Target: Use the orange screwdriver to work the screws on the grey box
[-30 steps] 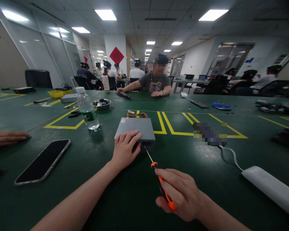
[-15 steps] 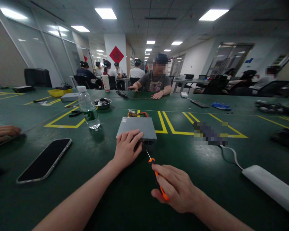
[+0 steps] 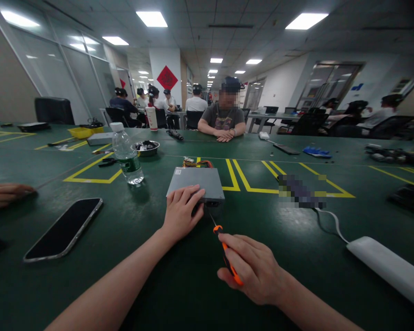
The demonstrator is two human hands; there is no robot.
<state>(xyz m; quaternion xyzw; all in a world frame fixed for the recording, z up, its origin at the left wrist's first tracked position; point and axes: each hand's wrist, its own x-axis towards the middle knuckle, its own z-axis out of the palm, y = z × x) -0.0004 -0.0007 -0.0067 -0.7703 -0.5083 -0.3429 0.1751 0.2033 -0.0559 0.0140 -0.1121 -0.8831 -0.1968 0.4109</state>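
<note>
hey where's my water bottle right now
In the head view, the water bottle stands upright left of the gray metal box, just in front of the metal bowl.

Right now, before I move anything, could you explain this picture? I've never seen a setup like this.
There is no robot here: you are looking through one camera worn on a person's head, facing forward and down at their bare hands. The left hand rests on a grey metal box with coloured wires at its far side. The right hand holds an orange and black screwdriver, its shaft pointing at the box's near edge; whether the tip touches is too small to tell. On the green table, a phone and a clear bottle are to the left, and a metal bowl is beyond the bottle. Another person sits opposite.
</note>
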